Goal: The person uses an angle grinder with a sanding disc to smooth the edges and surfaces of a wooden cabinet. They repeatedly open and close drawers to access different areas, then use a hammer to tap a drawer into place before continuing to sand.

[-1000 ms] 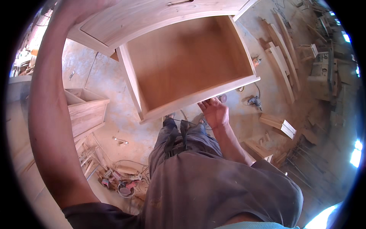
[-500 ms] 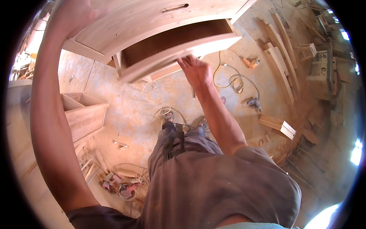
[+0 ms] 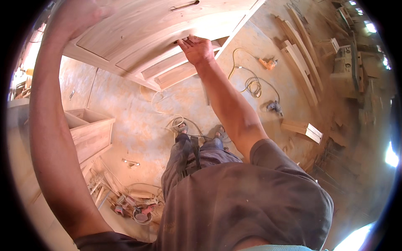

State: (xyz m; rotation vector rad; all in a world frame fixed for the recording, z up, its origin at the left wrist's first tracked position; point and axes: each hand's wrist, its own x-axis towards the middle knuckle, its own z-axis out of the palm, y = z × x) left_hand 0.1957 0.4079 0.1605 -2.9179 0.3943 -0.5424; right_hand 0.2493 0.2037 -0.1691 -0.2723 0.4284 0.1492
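Observation:
A pale, unfinished wooden chest of drawers (image 3: 104,44) stands before me at the top of the view. My right hand (image 3: 198,49) is at the lower drawer front (image 3: 144,58), its curled fingers at the slot cut into the wood; the fingertips are partly hidden. That drawer sits flush in the chest. Above it is another drawer front with its own slot (image 3: 184,6). My left hand (image 3: 86,16) rests against the upper left of the chest, its fingers blurred and cut off by the frame edge. Below the drawers shows an open lower frame (image 3: 176,75).
A wooden drawer-like box (image 3: 92,129) stands at left. On the floor lie a looped hose (image 3: 253,87), an orange power tool (image 3: 268,63), a grey power tool (image 3: 274,108) and a short wooden piece (image 3: 302,129). Long boards (image 3: 299,71) lie at right; tools and scraps (image 3: 136,207) clutter the lower left.
The lower drawer, pulled out before, is now pushed into the chest. My right hand has moved away from me with it, from the drawer's edge to its slot. My left arm has barely moved.

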